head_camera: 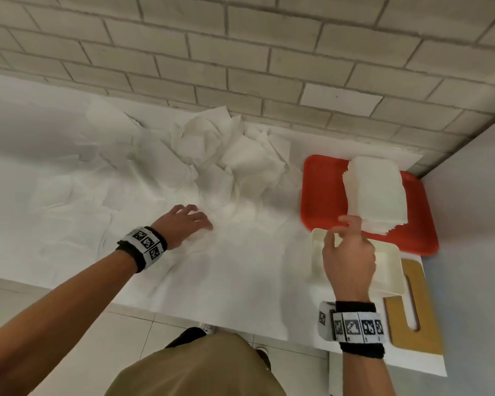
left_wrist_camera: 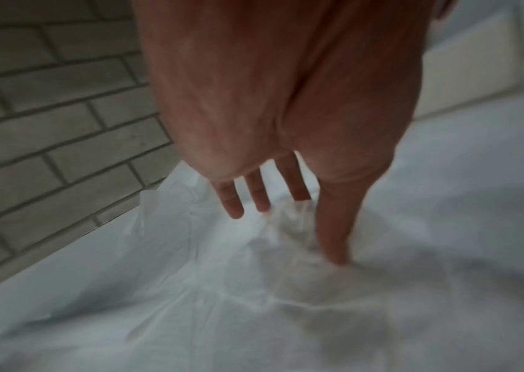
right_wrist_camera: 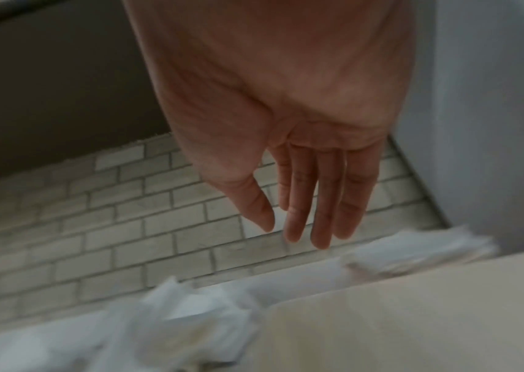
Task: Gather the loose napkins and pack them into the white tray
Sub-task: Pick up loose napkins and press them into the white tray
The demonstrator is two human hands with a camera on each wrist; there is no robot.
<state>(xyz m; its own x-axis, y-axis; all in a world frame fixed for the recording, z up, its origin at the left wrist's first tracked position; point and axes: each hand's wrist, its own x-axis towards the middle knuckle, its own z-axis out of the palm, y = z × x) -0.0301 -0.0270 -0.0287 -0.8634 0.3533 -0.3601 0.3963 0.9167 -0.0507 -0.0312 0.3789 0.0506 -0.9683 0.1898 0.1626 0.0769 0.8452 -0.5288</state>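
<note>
Loose white napkins (head_camera: 212, 155) lie scattered and crumpled over the white table, thickest near the brick wall. My left hand (head_camera: 187, 221) reaches over flat napkins at mid table with fingers spread; in the left wrist view its thumb tip touches a napkin (left_wrist_camera: 285, 289). The white tray (head_camera: 389, 270) sits at the right, partly behind my right hand (head_camera: 346, 238). That hand hovers above the tray's left part with straight, relaxed fingers (right_wrist_camera: 320, 221) and holds nothing. A neat stack of napkins (head_camera: 375, 192) rests on a red tray (head_camera: 320, 190) beyond it.
A wooden cutting board (head_camera: 417, 310) lies under the white tray's near right corner. The brick wall (head_camera: 240, 52) runs behind the table and a plain wall (head_camera: 475, 195) closes the right side. The table's front edge is close to my body.
</note>
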